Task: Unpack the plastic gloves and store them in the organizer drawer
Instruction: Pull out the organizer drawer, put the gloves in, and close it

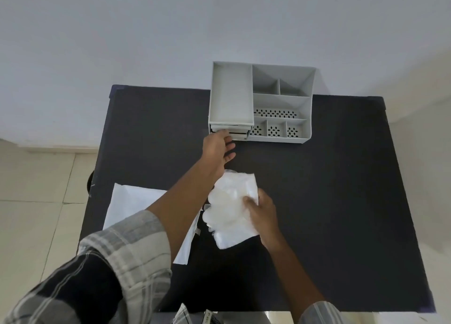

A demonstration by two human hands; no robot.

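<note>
Plastic gloves [231,209] in right hand [262,214], long axis toward organizer [258,101]

table [341,201] right side open, organizer [283,109] behind

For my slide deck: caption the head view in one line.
Left hand reaches the organizer's drawer front while the right hand holds the plastic gloves above the black table.

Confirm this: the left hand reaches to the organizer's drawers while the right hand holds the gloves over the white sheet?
Not quite. In the head view the right hand holds the gloves over the black table, beside the white sheet. The left hand does reach the organizer's drawers.
</note>
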